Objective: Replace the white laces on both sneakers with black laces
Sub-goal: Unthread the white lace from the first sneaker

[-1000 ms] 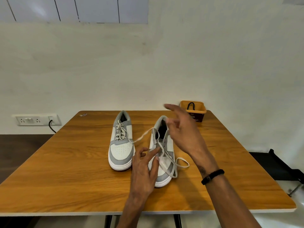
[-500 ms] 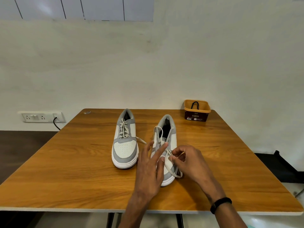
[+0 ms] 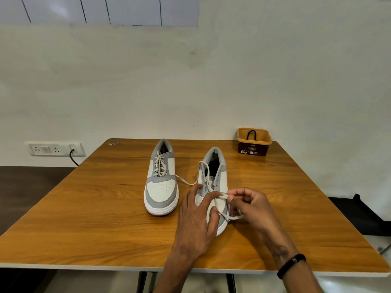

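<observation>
Fingers of the left hand [image 3: 195, 225] are lying straight and spread over the toe of the right sneaker [image 3: 213, 187], pressing it down onto the table [image 3: 84, 218]. The right hand [image 3: 251, 206] is curling its fingertips and thumb round the white lace [image 3: 222, 205], pinching it just above the toe box; a flat, woven loop of it is hanging off the shoe's right side, and another strand is trailing left across the wood toward the left sneaker [image 3: 161, 180].

Both sneakers are standing upright on their soles side by side near the table's middle, long axes running away from the person, toes pointing at the near edge and heels at the wall [image 3: 211, 81]. They are low-cut, smooth white panels with grey suede-looking overlays, perforated toe boxes and thick white rubber soles. The left one is sitting fully laced; the right one's lacing is hanging loose, with a loop arching over its dark opening.

At the far right corner a small rectangular tub [image 3: 254, 142], orange-rimmed with dark sides, is holding a black lace [image 3: 251, 134] looping above its rim. The table is glossy grained wood with a pale edge. A black band [image 3: 291, 265] is circling the right wrist.
</observation>
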A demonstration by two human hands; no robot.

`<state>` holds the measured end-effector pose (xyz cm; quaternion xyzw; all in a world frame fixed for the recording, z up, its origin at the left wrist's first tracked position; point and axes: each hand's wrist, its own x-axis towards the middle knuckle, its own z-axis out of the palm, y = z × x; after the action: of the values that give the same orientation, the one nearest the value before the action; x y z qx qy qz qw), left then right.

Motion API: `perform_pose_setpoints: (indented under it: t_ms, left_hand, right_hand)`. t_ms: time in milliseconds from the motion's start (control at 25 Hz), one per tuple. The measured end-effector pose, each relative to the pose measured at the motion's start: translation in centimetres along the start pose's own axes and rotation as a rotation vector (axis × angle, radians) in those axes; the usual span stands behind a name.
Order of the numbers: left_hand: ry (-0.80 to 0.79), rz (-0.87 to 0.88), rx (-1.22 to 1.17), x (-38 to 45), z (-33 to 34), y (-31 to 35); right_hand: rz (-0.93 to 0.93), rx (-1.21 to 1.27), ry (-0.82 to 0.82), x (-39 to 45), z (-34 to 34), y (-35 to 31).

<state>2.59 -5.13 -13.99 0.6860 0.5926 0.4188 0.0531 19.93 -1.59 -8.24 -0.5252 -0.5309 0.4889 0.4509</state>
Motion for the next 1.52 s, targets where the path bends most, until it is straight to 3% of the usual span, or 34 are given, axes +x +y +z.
perform_pose_setpoints:
  t_ms: [160, 400, 480, 720, 920, 1040, 1160, 1360, 1440, 1520]
  left_hand:
    - [0.038, -0.004, 0.001, -0.1, -0.2, 0.3]
    - [0.023, -0.005, 0.062, -0.2, 0.0, 0.1]
    - [0.007, -0.010, 0.079, -0.2, 0.0, 0.2]
    - [0.002, -0.047, 0.122, -0.2, -0.2, 0.7]
    - [0.005, -0.059, 0.178, -0.2, -0.1, 0.7]
    - [0.007, -0.059, 0.174, -0.2, 0.0, 0.6]
    - [0.012, -0.066, 0.161, -0.3, 0.0, 0.7]
    - [0.027, -0.076, 0.142, -0.2, 0.1, 0.7]
    - [0.034, -0.069, 0.136, -0.2, 0.2, 0.7]
    - [0.021, -0.076, 0.139, -0.3, 0.2, 0.6]
  right_hand:
    - [0.067, 0.128, 0.024, 0.2, 0.3, -0.2]
    - [-0.054, -0.359, 0.012, 0.5, 0.8, -0.3]
    - [-0.115, -0.410, 0.027, 0.5, 0.8, -0.4]
    - [-0.164, -0.038, 0.096, 0.3, 1.8, -0.1]
    - [-0.067, 0.566, 0.073, 0.2, 1.9, -1.3]
    - [-0.123, 0.619, 0.075, 0.5, 1.4, -2.4]
    - [-0.292, 0.328, 0.079, 0.4, 0.8, -3.2]
    - [-0.624, -0.516, 0.231, -0.5, -0.7, -6.2]
    - [-0.584, -0.849, 0.180, -0.2, -1.1, -6.4]
    - [-0.399, -1.086, 0.013, 0.0, -0.7, -5.0]
